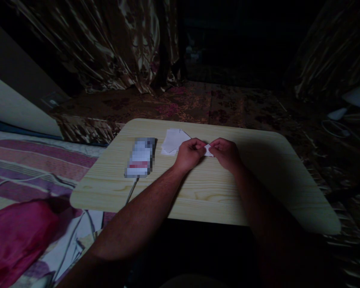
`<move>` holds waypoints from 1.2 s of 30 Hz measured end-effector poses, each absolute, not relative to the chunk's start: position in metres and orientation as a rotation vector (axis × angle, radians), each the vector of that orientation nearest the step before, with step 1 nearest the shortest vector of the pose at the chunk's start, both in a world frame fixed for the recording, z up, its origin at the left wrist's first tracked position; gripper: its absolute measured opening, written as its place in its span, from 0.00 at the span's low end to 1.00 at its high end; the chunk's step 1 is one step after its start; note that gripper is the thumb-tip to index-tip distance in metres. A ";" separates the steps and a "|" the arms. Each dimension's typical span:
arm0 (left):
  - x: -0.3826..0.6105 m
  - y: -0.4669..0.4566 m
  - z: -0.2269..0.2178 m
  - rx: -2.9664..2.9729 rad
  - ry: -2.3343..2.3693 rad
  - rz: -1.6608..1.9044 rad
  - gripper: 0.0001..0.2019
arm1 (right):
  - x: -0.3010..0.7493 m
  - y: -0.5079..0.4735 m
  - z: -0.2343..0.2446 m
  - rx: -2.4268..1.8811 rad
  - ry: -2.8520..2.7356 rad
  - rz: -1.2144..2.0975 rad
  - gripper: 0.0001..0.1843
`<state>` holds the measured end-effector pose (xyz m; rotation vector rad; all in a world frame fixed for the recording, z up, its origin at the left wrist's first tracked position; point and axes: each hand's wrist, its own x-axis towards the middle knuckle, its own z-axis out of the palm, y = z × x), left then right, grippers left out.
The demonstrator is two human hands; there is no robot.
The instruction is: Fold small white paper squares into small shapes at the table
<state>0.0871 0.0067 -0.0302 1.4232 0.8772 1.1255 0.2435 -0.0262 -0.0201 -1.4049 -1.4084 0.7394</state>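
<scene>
Between my two hands, just above the wooden table point(156, 192), is a small piece of white paper point(209, 151). My left hand point(192, 153) pinches its left side, and my right hand point(226, 153) pinches its right side. Fingers cover much of the paper, so its full shape and any folds are hidden. Just behind my left hand lies a loose pile of white paper sheets point(174, 141), partly overlapped by that hand.
A blurred-out phone-like device point(140, 157) lies on the table's left with a cable point(132, 190) running off the front edge. Left of the table is a striped bed cover point(42, 154) with a pink cloth point(21, 240). Patterned curtains point(132, 44) hang behind.
</scene>
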 end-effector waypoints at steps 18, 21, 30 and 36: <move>0.088 0.008 -0.025 1.145 0.780 1.062 0.06 | 0.242 -0.027 -0.017 -1.247 -1.372 0.909 0.07; 0.087 0.008 -0.023 1.113 0.772 1.060 0.07 | 0.243 -0.027 -0.015 -1.236 -1.362 0.922 0.07; 0.085 0.008 -0.021 1.039 0.740 1.037 0.06 | 0.244 -0.030 -0.011 -1.186 -1.355 0.937 0.07; 0.085 0.009 -0.021 0.991 0.720 1.014 0.06 | 0.246 -0.028 -0.014 -1.185 -1.370 0.924 0.06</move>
